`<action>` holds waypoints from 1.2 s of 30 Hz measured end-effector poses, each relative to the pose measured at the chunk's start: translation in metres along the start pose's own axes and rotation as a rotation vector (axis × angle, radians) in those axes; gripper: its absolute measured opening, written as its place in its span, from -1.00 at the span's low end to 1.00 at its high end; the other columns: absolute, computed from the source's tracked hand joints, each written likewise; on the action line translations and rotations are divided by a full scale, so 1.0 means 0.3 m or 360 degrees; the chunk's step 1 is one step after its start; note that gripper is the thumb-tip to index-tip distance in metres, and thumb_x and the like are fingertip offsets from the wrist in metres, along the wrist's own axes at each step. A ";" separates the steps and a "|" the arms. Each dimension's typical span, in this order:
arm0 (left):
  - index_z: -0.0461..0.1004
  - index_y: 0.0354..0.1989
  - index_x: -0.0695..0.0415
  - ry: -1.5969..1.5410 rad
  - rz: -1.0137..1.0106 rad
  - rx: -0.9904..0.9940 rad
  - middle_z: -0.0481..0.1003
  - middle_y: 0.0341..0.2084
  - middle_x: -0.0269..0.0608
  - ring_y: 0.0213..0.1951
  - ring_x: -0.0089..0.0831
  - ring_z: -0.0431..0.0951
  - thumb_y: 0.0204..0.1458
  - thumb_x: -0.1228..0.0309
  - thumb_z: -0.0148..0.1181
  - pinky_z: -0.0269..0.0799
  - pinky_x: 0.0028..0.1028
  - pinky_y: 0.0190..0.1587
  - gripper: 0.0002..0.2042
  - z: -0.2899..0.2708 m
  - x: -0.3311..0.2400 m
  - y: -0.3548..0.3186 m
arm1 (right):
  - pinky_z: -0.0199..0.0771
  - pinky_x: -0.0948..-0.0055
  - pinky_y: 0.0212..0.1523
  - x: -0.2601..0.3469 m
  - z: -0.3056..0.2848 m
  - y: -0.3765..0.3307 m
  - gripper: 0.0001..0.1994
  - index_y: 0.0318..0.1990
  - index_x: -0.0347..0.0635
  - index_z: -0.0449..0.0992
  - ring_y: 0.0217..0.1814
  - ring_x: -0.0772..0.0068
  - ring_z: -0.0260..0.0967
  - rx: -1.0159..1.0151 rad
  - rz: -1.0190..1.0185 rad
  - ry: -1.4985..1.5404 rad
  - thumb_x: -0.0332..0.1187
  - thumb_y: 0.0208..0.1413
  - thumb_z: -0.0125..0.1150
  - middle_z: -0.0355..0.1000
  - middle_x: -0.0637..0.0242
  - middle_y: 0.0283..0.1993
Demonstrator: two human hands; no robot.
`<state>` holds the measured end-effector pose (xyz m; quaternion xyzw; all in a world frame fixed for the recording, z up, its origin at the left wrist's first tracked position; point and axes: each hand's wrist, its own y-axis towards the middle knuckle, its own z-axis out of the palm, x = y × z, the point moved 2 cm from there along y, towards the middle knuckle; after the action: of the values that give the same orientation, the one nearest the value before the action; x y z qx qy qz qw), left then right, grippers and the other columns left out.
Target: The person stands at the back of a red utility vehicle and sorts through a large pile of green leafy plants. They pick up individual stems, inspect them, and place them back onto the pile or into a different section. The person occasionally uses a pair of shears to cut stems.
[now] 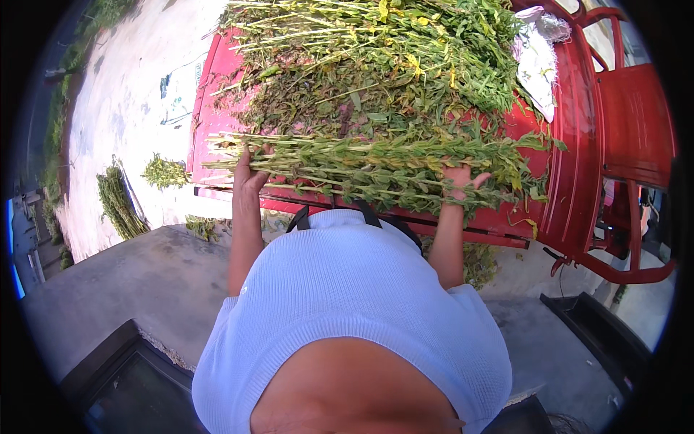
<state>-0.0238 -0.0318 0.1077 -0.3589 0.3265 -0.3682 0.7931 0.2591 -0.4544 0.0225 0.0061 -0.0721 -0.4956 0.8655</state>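
Observation:
A long bundle of green leafy stalks (347,155), studded with pods, lies crosswise at the near edge of a red truck bed (531,141). Its bare, pale stem ends point left and its leafy tops point right. My left hand (251,173) is closed round the stems near the bare end, with some fingers hidden behind them. Toward the leafy end, my right hand (461,181) rests against the stalks with fingers spread; leaves cover part of it. Both forearms reach forward from my body.
More cut stalks (376,36) are heaped at the far side of the bed, with loose leaves (325,98) between. A white sack (536,61) lies by the red cab frame (636,123). Another stalk bundle (121,201) is on the pale ground, left. Dark-framed objects (137,376) stand near me.

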 end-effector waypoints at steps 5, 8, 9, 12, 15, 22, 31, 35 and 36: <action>0.28 -0.13 0.27 0.0011 -0.0011 -0.0257 0.40 -0.22 0.02 -0.20 -0.14 0.45 0.18 0.30 -0.12 0.51 -0.20 -0.18 -0.74 -0.138 -0.033 0.145 | 0.35 0.00 -0.09 -0.101 -0.021 -0.206 -0.20 0.10 -0.24 0.28 -0.04 0.01 0.26 -0.1016 0.0041 -0.0228 0.32 -0.07 -0.02 0.31 0.09 0.04; 0.29 -0.14 0.24 -0.0071 -0.0084 -0.0251 0.40 -0.23 -0.01 -0.20 -0.17 0.45 0.18 0.32 -0.12 0.52 -0.21 -0.18 -0.76 -0.154 -0.090 0.239 | 0.37 0.04 -0.13 -0.147 0.039 -0.139 -0.36 0.04 -0.13 0.34 -0.10 0.09 0.30 -0.0925 0.0045 -0.0268 0.20 -0.03 0.05 0.36 0.19 -0.03; 0.32 -0.19 0.24 -0.0139 -0.0132 -0.0188 0.41 -0.24 -0.04 -0.23 -0.16 0.46 0.17 0.32 -0.09 0.53 -0.17 -0.19 -0.78 -0.167 -0.117 0.290 | 0.37 0.04 -0.14 -0.149 0.025 -0.111 -0.40 0.02 -0.11 0.35 -0.10 0.11 0.30 -0.0910 0.0091 -0.0233 0.18 -0.02 0.06 0.37 0.22 -0.04; 0.32 -0.30 0.24 0.0089 -0.0005 -0.0217 0.40 -0.40 -0.10 -0.30 -0.20 0.45 0.11 0.38 0.01 0.53 -0.14 -0.29 -0.84 -0.019 -0.078 0.323 | 0.35 0.04 -0.15 -0.147 -0.026 -0.062 -0.51 -0.10 -0.08 0.41 -0.12 0.13 0.31 -0.1221 0.0196 -0.0352 0.12 -0.01 0.08 0.39 0.27 -0.09; 0.34 -0.24 0.20 0.0007 0.0126 -0.0131 0.41 -0.30 -0.06 -0.29 -0.14 0.46 0.10 0.39 0.04 0.48 -0.04 -0.23 -0.85 -0.073 -0.179 0.478 | 0.31 -0.02 -0.08 -0.261 0.005 0.026 -0.60 -0.22 -0.07 0.44 -0.09 0.14 0.28 -0.1673 0.0234 -0.0517 0.07 0.02 0.06 0.40 0.29 -0.16; 0.34 -0.23 0.21 0.0261 0.0225 -0.0271 0.40 -0.28 -0.08 -0.32 -0.14 0.46 -0.07 0.35 0.27 0.48 0.02 -0.36 -0.69 -0.154 -0.190 0.719 | 0.08 0.02 0.19 -0.190 -0.273 0.035 -0.54 0.07 -0.19 0.16 0.17 0.05 0.16 -0.0753 0.0977 -0.2086 -0.08 0.14 -0.02 0.22 0.05 0.08; 0.23 -0.06 0.45 0.0991 0.0550 -0.0943 0.35 -0.12 0.04 -0.25 -0.16 0.45 -0.22 0.18 0.39 0.53 -0.08 -0.38 -0.32 -0.167 -0.177 0.726 | 0.49 0.23 -0.28 -0.072 -0.154 -0.010 -0.68 -0.06 -0.33 0.26 -0.18 0.05 0.40 -0.1113 0.0711 -0.1684 -0.34 0.09 0.08 0.35 -0.05 -0.12; 0.25 -0.13 0.50 0.1173 0.0567 -0.1146 0.39 -0.23 0.01 -0.32 -0.18 0.48 -0.26 0.15 0.41 0.57 -0.16 -0.38 -0.31 -0.041 -0.150 0.637 | 0.47 0.31 -0.39 -0.004 -0.123 0.018 -0.68 -0.09 -0.36 0.32 -0.34 0.15 0.43 -0.0508 -0.0008 -0.3927 -0.41 0.00 0.13 0.39 0.03 -0.21; 0.25 -0.12 0.49 0.1188 0.0534 -0.1170 0.37 -0.21 0.02 -0.30 -0.17 0.47 -0.25 0.14 0.40 0.57 -0.16 -0.36 -0.31 0.010 -0.134 0.606 | 0.43 0.27 -0.26 -0.077 0.003 0.076 -0.61 -0.04 -0.35 0.30 -0.22 0.10 0.39 -0.0382 0.0018 -0.4092 -0.39 -0.04 0.17 0.35 0.03 -0.12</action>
<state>0.0213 0.0876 -0.0277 -0.4004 0.7455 -0.2007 0.4937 0.2669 -0.4230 0.0226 -0.5502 -0.8039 -0.1456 0.1726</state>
